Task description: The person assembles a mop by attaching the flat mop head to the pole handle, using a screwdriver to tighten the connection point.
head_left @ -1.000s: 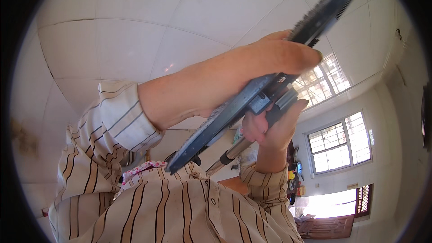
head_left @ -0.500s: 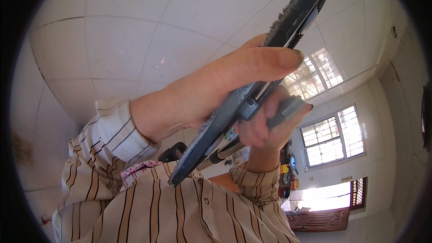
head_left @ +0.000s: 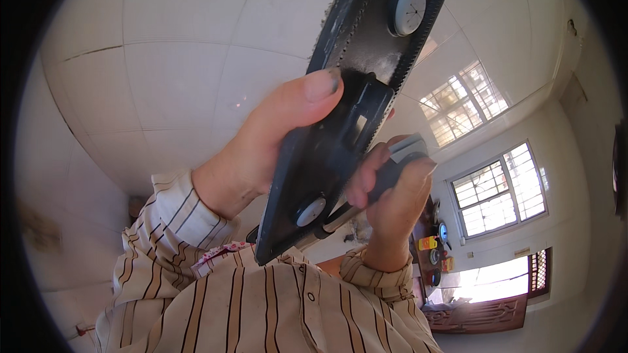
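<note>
My left hand [head_left: 278, 117] grips a black flat mop head [head_left: 320, 147], its thumb pressed on the broad face and its other fingers out of sight behind. The mop head stands tilted, its upper end leaning right. A pale round disc [head_left: 409, 10] sits near the upper end and a smaller-looking disc [head_left: 311, 212] near the lower. Grey fuzzy pad shows along the left edge. Just right of the mop head, my right hand [head_left: 400, 196] is closed round a dark grey handle grip [head_left: 407, 151]. A metal pole [head_left: 341, 216] shows partly behind the mop head.
White wall tiles [head_left: 176, 85] fill the background. On the right are a barred window [head_left: 500, 189], its reflection [head_left: 463, 103] in the tiles, and a carved brown door [head_left: 481, 317]. Several kitchen items, including a yellow container [head_left: 428, 243], stand beyond my right forearm.
The mop head has turned from nearly edge-on to show its broad face and both discs. My left hand has shifted left and its thumb now lies on that face. The right hand stays on the grip.
</note>
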`<state>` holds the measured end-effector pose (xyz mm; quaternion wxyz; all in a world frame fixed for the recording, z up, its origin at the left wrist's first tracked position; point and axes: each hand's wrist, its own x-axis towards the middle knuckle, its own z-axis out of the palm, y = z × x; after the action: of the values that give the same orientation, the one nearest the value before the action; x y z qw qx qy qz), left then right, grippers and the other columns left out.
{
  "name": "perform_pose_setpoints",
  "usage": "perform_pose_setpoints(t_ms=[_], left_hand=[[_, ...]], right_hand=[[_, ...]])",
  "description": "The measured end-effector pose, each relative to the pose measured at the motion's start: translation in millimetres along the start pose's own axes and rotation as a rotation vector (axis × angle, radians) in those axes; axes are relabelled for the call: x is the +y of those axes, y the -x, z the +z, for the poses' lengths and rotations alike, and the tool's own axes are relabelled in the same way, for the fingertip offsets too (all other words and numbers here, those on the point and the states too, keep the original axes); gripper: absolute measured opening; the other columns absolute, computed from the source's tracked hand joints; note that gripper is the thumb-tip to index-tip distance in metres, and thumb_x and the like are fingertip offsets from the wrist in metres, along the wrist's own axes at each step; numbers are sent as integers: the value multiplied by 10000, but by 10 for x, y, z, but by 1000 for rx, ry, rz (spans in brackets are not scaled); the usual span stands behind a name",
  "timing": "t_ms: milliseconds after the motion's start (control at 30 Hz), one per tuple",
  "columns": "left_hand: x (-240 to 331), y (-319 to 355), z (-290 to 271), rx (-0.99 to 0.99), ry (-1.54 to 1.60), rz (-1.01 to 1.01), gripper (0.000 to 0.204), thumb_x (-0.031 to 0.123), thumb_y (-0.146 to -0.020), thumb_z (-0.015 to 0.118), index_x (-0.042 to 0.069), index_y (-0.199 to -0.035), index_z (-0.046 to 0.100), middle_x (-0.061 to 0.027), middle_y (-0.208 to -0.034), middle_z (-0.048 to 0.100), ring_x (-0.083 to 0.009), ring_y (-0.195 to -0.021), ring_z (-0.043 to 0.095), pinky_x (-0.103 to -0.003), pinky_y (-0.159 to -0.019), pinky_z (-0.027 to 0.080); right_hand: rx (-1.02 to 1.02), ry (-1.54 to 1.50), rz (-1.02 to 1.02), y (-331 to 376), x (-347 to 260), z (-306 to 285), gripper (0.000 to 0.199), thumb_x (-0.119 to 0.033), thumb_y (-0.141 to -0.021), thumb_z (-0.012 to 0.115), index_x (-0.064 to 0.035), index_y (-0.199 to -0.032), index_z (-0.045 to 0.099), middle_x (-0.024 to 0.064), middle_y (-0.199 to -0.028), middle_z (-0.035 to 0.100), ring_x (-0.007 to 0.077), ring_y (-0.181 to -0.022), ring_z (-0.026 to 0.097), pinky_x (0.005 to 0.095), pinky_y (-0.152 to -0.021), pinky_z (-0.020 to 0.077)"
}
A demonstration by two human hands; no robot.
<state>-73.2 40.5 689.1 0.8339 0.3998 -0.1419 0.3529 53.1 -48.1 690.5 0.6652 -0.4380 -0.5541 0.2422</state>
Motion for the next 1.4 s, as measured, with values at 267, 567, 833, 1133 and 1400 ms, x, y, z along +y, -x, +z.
perform_pose_setpoints(t_ms=[267,567,833,1133,1400], left_hand=[[-21,17,-1,62,-85,-26,521,479,-822,477,-17,-978,522,-159,-773,582,-206,-597,607,-318,-556,529],[-31,74,-3,46,-323,8,811,591,-767,476,-1,-1292,298,-162,-1189,480,-258,-676,598,-318,-592,504],[45,153,40,-12,-289,-11,891,290,-737,639,108,-1398,71,-93,-1051,424,-155,-792,529,-250,-539,485],[26,167,41,34,-408,62,934,232,-705,642,83,-1393,27,-100,-1162,373,-162,-908,463,-272,-730,429],[-88,266,-91,21,-371,-32,972,195,-678,639,69,-1378,-24,-109,-1192,324,-177,-992,408,-305,-809,382]], right_hand=[[-33,174,-46,-49,112,-33,437,-455,-918,350,-23,-876,402,37,-545,456,96,-418,432,200,-414,343],[-50,248,65,-32,118,67,359,-369,-936,367,-14,-899,405,15,-521,428,74,-414,400,200,-406,294],[-85,298,-42,62,77,120,378,-371,-936,358,4,-943,404,13,-512,424,66,-421,399,199,-404,290],[-86,391,-66,220,187,113,252,-217,-901,470,5,-968,372,35,-564,489,100,-483,470,227,-464,370],[-197,524,5,124,105,57,264,-165,-861,542,15,-962,377,147,-620,529,292,-533,539,320,-505,417]])
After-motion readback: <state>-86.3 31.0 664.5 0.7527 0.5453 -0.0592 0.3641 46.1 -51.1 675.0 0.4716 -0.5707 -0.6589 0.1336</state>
